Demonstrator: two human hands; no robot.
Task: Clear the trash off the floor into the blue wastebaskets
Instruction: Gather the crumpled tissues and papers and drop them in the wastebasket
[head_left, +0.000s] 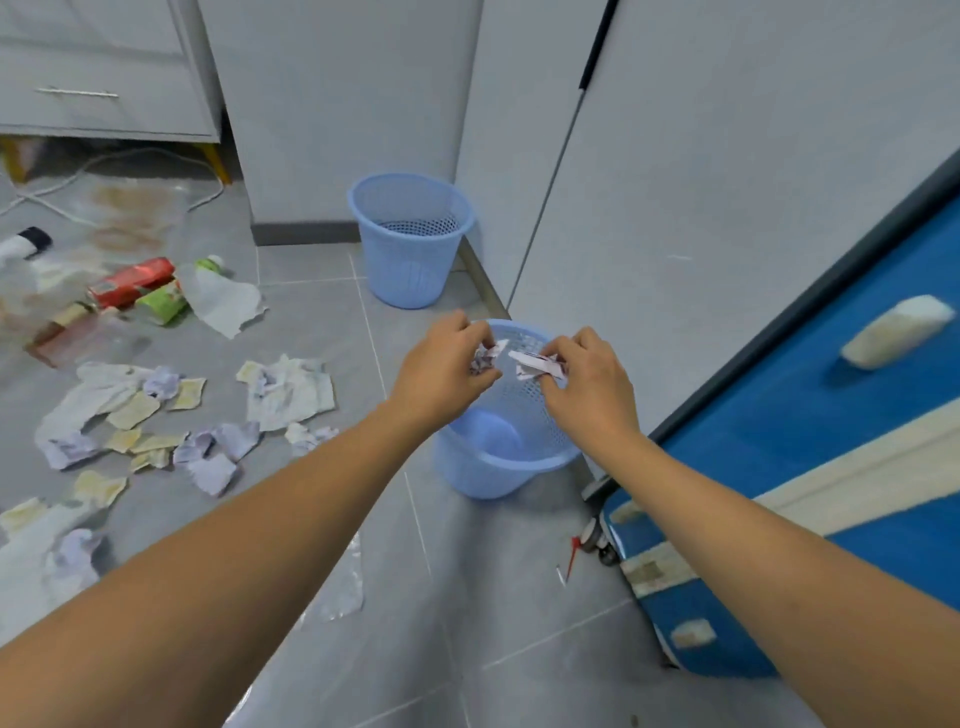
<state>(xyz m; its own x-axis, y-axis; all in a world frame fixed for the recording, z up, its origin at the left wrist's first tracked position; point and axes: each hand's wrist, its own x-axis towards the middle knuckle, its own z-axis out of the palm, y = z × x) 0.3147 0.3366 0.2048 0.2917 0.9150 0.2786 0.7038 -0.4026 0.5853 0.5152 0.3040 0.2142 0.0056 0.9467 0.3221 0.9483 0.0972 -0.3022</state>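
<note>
Two blue wastebaskets stand upright, mouths up: the near wastebasket (506, 457) and the far wastebasket (410, 239) by the wall. Above the near one's rim, the left hand (444, 371) pinches one crumpled paper scrap (485, 358). The right hand (589, 384) pinches a second scrap (535, 364), lying roughly left-right.

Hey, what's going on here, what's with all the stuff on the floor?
A person is picking up litter. Both hands are over the nearer blue wastebasket: the left hand pinches a crumpled paper scrap and the right hand holds another paper scrap, neither dropped in yet. A second blue wastebasket stands farther back by the wall. Plenty remains on the floor to the left: torn and crumpled papers, a red package and a plastic bottle.
</note>
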